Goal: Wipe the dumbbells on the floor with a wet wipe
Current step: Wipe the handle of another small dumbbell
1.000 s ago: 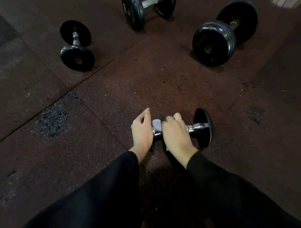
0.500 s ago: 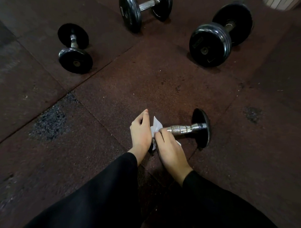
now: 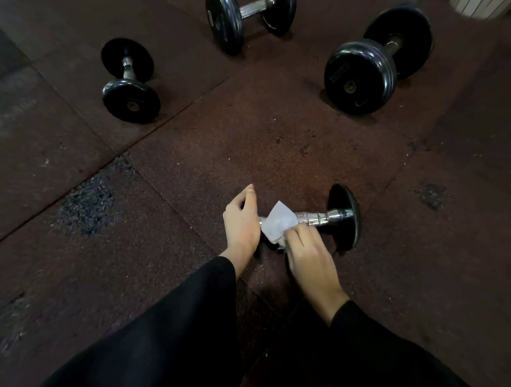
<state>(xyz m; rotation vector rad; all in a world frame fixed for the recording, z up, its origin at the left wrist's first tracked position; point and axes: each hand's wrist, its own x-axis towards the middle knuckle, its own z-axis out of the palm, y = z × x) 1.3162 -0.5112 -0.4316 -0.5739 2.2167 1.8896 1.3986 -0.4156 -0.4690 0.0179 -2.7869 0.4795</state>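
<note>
While gripping the near dumbbell (image 3: 328,219): left hand (image 3: 241,224) on its end, right hand (image 3: 307,250) pinching the wipe (image 3: 278,224).

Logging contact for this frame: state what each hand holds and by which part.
The right hand pinches the wet wipe by its near lower edge, against the near dumbbell. The left hand covers that dumbbell's left end; its grip there is hidden.
</note>
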